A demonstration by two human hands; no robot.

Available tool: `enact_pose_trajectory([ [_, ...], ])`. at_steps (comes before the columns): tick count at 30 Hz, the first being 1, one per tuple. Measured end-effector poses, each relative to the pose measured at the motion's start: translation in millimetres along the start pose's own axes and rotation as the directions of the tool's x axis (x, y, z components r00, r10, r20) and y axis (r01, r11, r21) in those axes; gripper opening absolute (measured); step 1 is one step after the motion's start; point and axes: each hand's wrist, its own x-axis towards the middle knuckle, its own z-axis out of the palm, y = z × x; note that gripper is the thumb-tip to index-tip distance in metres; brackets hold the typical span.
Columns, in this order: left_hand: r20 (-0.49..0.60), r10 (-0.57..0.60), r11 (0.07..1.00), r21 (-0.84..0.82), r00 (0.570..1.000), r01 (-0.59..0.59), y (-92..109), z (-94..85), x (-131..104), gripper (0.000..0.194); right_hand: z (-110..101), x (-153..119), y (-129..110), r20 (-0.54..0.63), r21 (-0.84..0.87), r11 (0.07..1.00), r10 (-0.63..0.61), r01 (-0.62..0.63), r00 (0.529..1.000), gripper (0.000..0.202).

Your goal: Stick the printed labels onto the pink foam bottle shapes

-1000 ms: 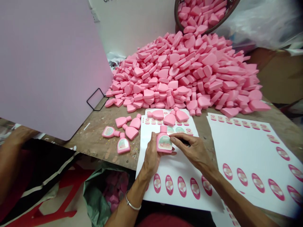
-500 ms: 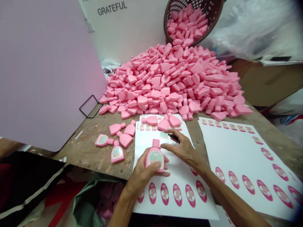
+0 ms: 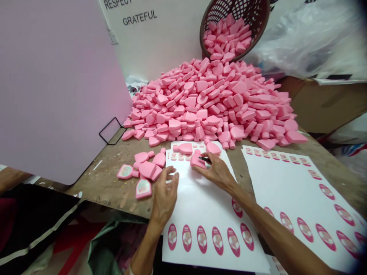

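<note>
My right hand [image 3: 216,168] grips a pink bottle [image 3: 197,159] near the top of the sticker sheet [image 3: 200,198], with a small dark tool [image 3: 205,159] between its fingers. My left hand [image 3: 167,191] hovers over the sheet's left edge, fingers apart and holding nothing. Just left of it lies a small group of pink bottles [image 3: 147,169]. Two bottles there, one at the left [image 3: 125,172] and one in front [image 3: 143,188], carry pale green labels. Other unlabelled bottles [image 3: 213,148] rest on the sheet's top edge.
A large heap of pink bottles [image 3: 200,103] spills from a tipped brown basket [image 3: 262,23] at the back. A second sticker sheet [image 3: 281,179] lies right. A pale pink panel [image 3: 63,88] stands left, and another person's hand [image 3: 13,178] shows at the left edge.
The labelled bottle has left my left hand, which has moved left and opened. A plain bottle now lies atop the left group. My right hand has moved slightly up-left and taken hold of another bottle.
</note>
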Motion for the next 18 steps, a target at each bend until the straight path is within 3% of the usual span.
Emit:
enact_pose_trajectory([
  [2, 0.230, -0.167, 0.933, -0.278, 0.959, 0.229, -2, 19.0, -5, 0.042, -9, -27, -5, 0.072, 0.182, 0.979, -0.104, 0.089, 0.992, 0.052],
  [4, 0.351, -0.207, 0.848, -0.402, 0.913, 0.346, -4, 31.7, -7, 0.044, -18, -45, -5, 0.150, 0.258, 0.959, -0.160, 0.118, 0.976, 0.053],
  [6, 0.346, -0.208, 0.831, -0.431, 0.915, 0.351, -5, 38.3, -6, 0.042, -22, -47, 4, 0.163, 0.260, 0.964, -0.098, 0.053, 0.982, 0.044],
  [9, 0.279, -0.192, 0.881, -0.374, 0.941, 0.291, -2, 44.9, 5, 0.038, -21, -26, 29, 0.004, 0.135, 0.991, -0.008, 0.007, 1.000, 0.028],
  [11, 0.254, -0.177, 0.915, -0.313, 0.951, 0.254, -1, 51.5, 17, 0.035, -14, -9, 44, -0.086, -0.052, 0.994, -0.100, 0.096, 0.991, 0.021],
  [14, 0.250, -0.158, 0.930, -0.287, 0.955, 0.229, -4, 63.9, 33, 0.030, -2, 6, 57, -0.117, -0.307, 0.927, -0.260, 0.214, 0.958, 0.017],
  [18, 0.258, -0.154, 0.928, -0.295, 0.954, 0.229, -16, 73.5, 42, 0.028, 5, 7, 63, -0.105, -0.358, 0.899, -0.309, 0.254, 0.945, 0.018],
])
